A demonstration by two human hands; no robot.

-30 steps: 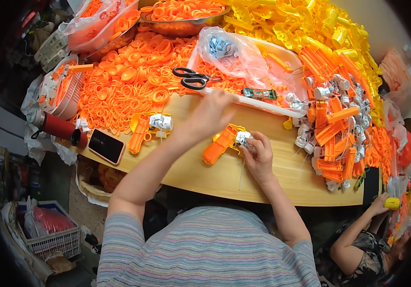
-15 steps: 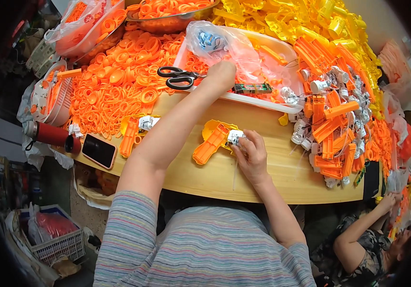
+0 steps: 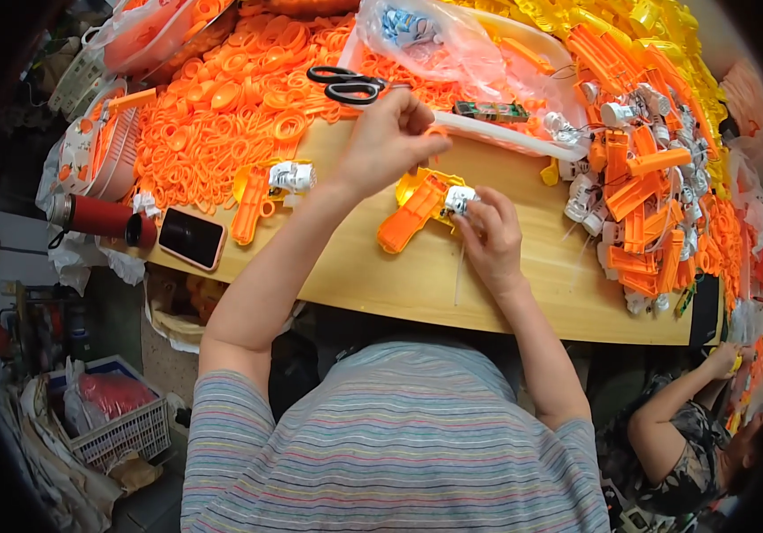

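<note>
A: Left hand [image 3: 386, 142]?
B: Raised over the wooden table [image 3: 417, 284], just above the orange toy pistol shell [image 3: 413, 213]. Fingers curled in, pinched on something small and orange at the tips; can't tell what it is.

A: Right hand [image 3: 491, 238]?
B: Down on the table, fingertips closed around the small white-grey motor block [image 3: 460, 199] at the shell's upper end. Touching it, pressing it in place.

A: Where's the shell exactly?
B: Flat on the table, middle, tilted with its grip toward lower left. A yellow piece [image 3: 417, 180] sits under its top edge.

A: Around it?
B: Second orange pistol shell [image 3: 253, 209] with its own white block lies to the left, apart. Heap of orange rings [image 3: 222, 115] behind that. Black scissors [image 3: 350, 84] on the heap, just past the left hand. Clear plastic bag [image 3: 435, 40] in a white tray [image 3: 524, 142]. Pile of finished orange parts [image 3: 639, 195] at right.

A: Left edge?
B: Phone [image 3: 190, 238], screen dark, beside a red flask [image 3: 102, 218] lying on its side.

A: Anyone else?
B: Another person's arm [image 3: 679, 404], lower right, well apart.
</note>
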